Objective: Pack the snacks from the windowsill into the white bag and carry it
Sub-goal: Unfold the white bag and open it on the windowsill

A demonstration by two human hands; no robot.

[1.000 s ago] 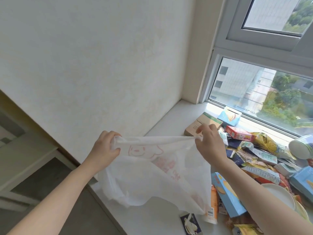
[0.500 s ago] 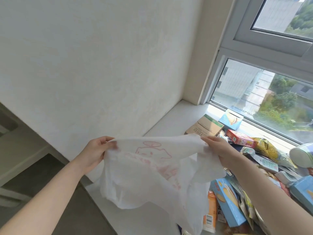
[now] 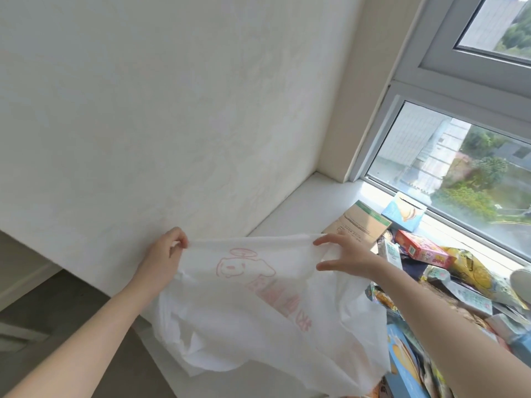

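Pinching the white bag (image 3: 244, 317) with left hand (image 3: 161, 258) fingers, right hand (image 3: 351, 254) fingers spread.

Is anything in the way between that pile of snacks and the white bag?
Nothing visible. The white bag hangs right beside the snacks on the windowsill, the left hand pinching its top edge, the right hand touching it.
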